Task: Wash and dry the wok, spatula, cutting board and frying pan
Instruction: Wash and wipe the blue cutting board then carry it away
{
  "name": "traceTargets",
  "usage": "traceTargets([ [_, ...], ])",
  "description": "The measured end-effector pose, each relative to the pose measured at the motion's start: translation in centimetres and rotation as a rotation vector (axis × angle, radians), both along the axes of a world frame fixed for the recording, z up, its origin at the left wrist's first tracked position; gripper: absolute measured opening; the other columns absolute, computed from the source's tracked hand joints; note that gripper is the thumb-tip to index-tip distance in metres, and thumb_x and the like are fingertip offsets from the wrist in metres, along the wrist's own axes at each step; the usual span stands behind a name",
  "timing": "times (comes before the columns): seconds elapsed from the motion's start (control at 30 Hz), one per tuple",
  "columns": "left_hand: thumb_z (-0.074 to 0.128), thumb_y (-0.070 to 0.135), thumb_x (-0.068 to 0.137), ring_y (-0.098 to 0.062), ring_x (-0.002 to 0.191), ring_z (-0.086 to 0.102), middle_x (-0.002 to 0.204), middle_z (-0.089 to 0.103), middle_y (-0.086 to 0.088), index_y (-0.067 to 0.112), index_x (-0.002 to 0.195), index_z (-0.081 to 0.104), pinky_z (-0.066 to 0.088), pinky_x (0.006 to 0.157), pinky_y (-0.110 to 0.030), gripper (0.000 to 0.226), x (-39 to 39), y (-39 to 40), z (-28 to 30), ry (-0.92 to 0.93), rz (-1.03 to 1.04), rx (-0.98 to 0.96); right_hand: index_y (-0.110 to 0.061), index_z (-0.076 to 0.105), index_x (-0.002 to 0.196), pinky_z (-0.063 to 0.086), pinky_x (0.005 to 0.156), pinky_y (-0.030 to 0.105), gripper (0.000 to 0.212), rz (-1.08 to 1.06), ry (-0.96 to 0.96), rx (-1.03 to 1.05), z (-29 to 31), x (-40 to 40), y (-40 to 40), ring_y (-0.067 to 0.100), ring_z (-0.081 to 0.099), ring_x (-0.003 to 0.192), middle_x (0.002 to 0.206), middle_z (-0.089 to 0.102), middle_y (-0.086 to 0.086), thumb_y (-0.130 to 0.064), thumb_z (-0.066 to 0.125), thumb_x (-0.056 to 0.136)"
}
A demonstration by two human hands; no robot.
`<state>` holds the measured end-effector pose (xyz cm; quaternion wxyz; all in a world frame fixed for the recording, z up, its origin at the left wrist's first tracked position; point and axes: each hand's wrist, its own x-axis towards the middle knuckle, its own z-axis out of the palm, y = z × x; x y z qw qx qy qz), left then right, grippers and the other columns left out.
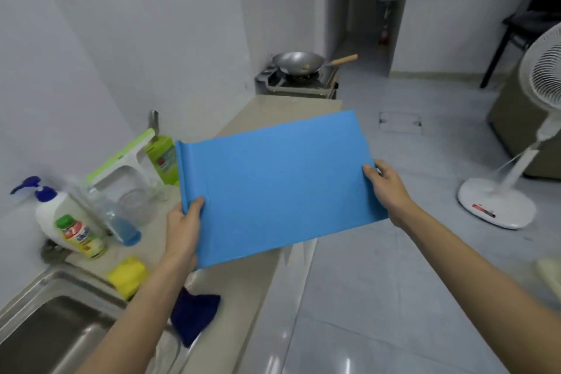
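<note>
Head view, kitchen counter and floor. A beige countertop [267, 112] of smooth, stone-like finish runs from a stainless-steel sink [45, 334] to a gas stove, where the round-bottomed metal wok [297, 62] with a wooden handle rests, well apart from the hands. Above the counter's outer edge, part of it out over the glossy tiled floor [379, 282], a thin, flat, rectangular blue cutting board [273, 185] with a rolled lip at each short end is held clear and slightly tilted. Left hand [182, 231] grips the near-left edge, thumb on top and fingers beneath; right hand [385, 185] pinches the right edge likewise. Neither spatula nor frying pan is in view. Risk, as a judgement: the board looks smooth and possibly wet, and both grips sit at its margins, so it could slip and drop to the tiles, or flex and shed water there, leaving them slick. A swing leftward could topple the crowded plastic bottles, among them a white pump bottle [57, 206]. A dark blue cloth [194, 319] and a yellow sponge [127, 275], both soft, lie beside the sink.
</note>
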<state>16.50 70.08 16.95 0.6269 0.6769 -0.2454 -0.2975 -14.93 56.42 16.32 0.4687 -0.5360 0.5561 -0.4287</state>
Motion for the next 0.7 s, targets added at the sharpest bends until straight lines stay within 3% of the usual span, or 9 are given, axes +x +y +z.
traceTargets([
  [0.17, 0.054, 0.021, 0.096, -0.017, 0.074, 0.063, 0.087, 0.066, 0.0, 0.012, 0.106, 0.056, 0.049, 0.062, -0.031, 0.014, -6.2, -11.7, 0.1, -0.029, -0.086, 0.006, -0.019, 0.052, 0.115, 0.039, 0.061, 0.022, 0.019, -0.014, -0.002, 0.007, 1.1, -7.8, -9.1, 0.004, 0.057, 0.079, 0.098, 0.061, -0.006, -0.027, 0.043, 0.1],
  [0.3, 0.054, 0.019, 0.095, -0.021, 0.076, 0.063, 0.093, 0.067, -0.008, 0.011, 0.106, 0.058, 0.05, 0.065, -0.034, 0.014, -8.6, -19.1, -0.4, -0.052, -0.133, 0.031, -0.016, 0.053, 0.118, 0.042, 0.062, 0.023, 0.023, -0.028, -0.019, 0.038, 0.4, -11.0, -16.1, 0.008, 0.06, 0.082, 0.106, 0.063, 0.0, -0.027, 0.044, 0.1],
  [0.47, 0.055, 0.022, 0.095, -0.021, 0.077, 0.063, 0.092, 0.066, -0.005, 0.01, 0.107, 0.057, 0.048, 0.062, -0.033, 0.018, -8.6, -27.9, -1.3, -0.108, -0.125, 0.062, -0.015, 0.053, 0.116, 0.044, 0.064, 0.024, 0.023, -0.011, -0.037, 0.076, -1.2, -11.3, -25.0, 0.012, 0.061, 0.085, 0.108, 0.063, 0.002, -0.028, 0.044, 0.099],
  [0.6, 0.054, 0.026, 0.095, -0.028, 0.087, 0.064, 0.099, 0.067, -0.006, 0.011, 0.108, 0.058, 0.052, 0.076, -0.045, 0.02, -7.4, -37.7, -2.5, -0.113, -0.131, 0.074, -0.016, 0.053, 0.115, 0.045, 0.066, 0.026, 0.022, 0.017, -0.029, 0.094, -2.4, -10.4, -35.2, 0.015, 0.062, 0.088, 0.106, 0.064, 0.001, -0.03, 0.045, 0.099],
  [0.7, 0.054, 0.024, 0.095, -0.027, 0.083, 0.064, 0.094, 0.067, -0.003, 0.013, 0.105, 0.059, 0.051, 0.069, -0.039, 0.016, -6.9, -44.6, -3.0, -0.1, -0.087, 0.078, -0.015, 0.055, 0.111, 0.047, 0.071, 0.03, 0.022, 0.034, 0.021, 0.109, -2.5, -9.6, -42.6, 0.018, 0.062, 0.09, 0.106, 0.064, 0.003, -0.03, 0.047, 0.098],
])
